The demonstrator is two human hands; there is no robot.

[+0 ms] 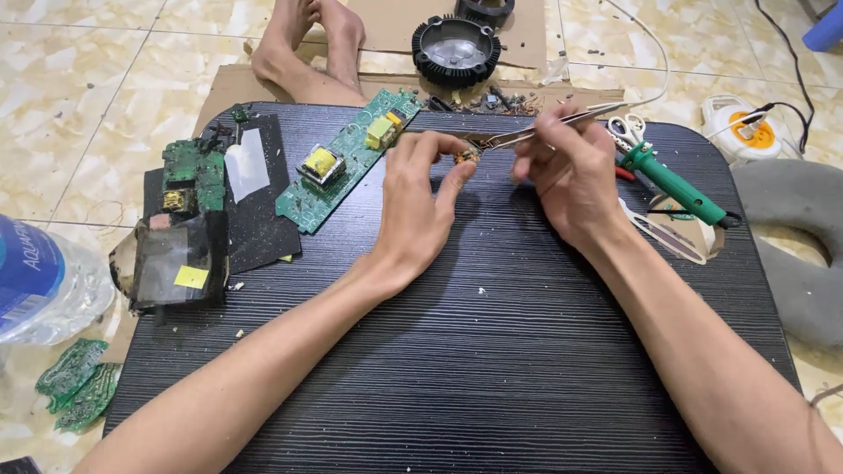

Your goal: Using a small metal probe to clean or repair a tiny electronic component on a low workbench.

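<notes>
My left hand [420, 197] pinches a small yellowish electronic part [465, 157] between thumb and fingertips, just above the dark table [492, 351]. Metal tweezers [527, 134] are gripped in my right hand [571, 171], and their tips meet the small part. A long green circuit board [347, 158] with yellow components lies just left of my left hand.
A green-handled soldering iron [672, 182], scissors [625, 130] and a tape roll [676, 230] lie at the right. More board pieces [195, 174] and black sheets [255, 197] rest at the left. On the floor are a plastic bottle [39, 281], a black round housing [456, 50], a power reel [746, 132] and someone's bare feet [312, 44].
</notes>
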